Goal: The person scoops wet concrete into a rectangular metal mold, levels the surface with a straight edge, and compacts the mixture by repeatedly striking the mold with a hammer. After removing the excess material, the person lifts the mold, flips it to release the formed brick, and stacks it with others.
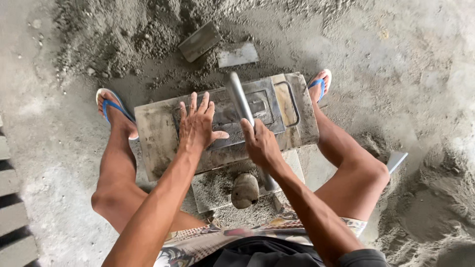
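While grey sand and cement dust (123, 34) cover the floor on every side, a rectangular metal block mould (163, 138) sits on the ground between the person's two bare legs, its long side running left to right and tilted slightly up toward the right. Its top face carries a recessed steel plate (257, 106) and a thin wire loop handle (293, 101) near the right end. A metal pipe handle (240, 101) rises from the middle of the mould toward the camera.

Directly over the mould's centre, the left hand (198, 123) lies flat, palm down, fingers spread and pointing away from the body, the thumb stretched out to the right; it grips nothing, only presses on the top. Just beside it, the right hand (260, 143) is clenched around the pipe handle, knuckles up, the forearm coming in from the lower right. Both arms are extended forward and almost straight.

Below the hands a rounded stone (245, 190) rests on a flat slab (210, 190) dusted with sand. Blue flip-flops (111, 106) are on both feet.
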